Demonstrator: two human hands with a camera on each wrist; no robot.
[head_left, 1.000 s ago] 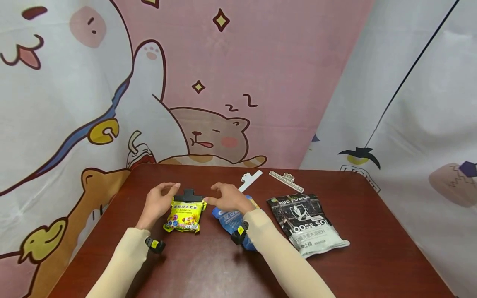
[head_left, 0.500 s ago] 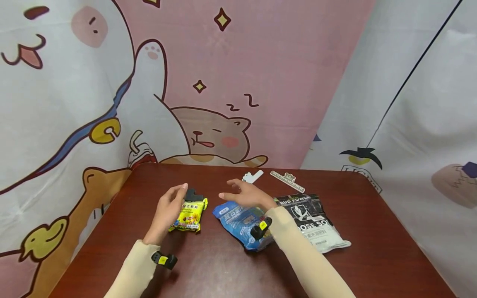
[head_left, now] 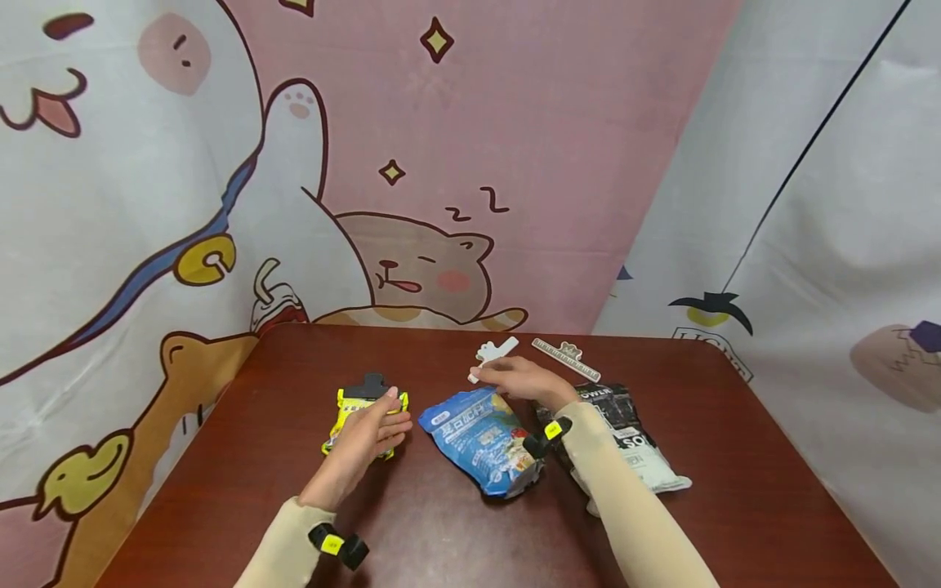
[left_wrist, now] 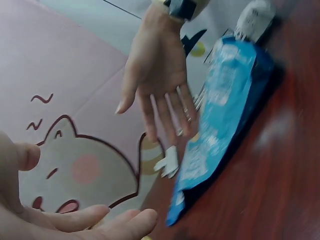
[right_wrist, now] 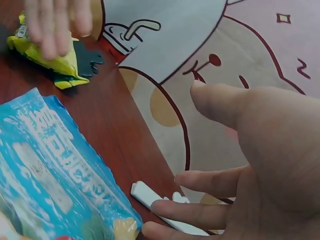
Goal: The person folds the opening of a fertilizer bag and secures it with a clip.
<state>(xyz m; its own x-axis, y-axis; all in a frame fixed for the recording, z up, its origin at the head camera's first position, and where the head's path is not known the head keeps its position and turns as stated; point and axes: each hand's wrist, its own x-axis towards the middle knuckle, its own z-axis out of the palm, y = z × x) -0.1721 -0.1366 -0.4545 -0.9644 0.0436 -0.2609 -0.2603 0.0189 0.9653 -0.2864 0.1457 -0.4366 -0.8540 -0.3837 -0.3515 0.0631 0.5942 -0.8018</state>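
My right hand (head_left: 525,380) reaches over the far end of a blue bag (head_left: 478,437), its fingers extended beside a white bag clip (head_left: 497,349). In the right wrist view the fingers (right_wrist: 200,212) spread above that clip (right_wrist: 165,210); whether they touch it is unclear. The left hand (head_left: 363,441) hovers with straight fingers in front of a small yellow packet (head_left: 351,406) and holds nothing. A black clip (head_left: 373,384) sits across the packet's top edge. The left wrist view shows the right palm (left_wrist: 160,70) beyond the blue bag (left_wrist: 215,120).
A black and white bag (head_left: 643,445) lies to the right, partly behind the right forearm. Another pale clip (head_left: 566,358) with a bear shape lies near the back edge of the brown table (head_left: 441,539). A printed cloth (head_left: 573,163) hangs behind.
The right hand has moved right and away from the yellow packet, across the blue bag to the white clip. The left hand has drawn back to the right, now in front of the packet.
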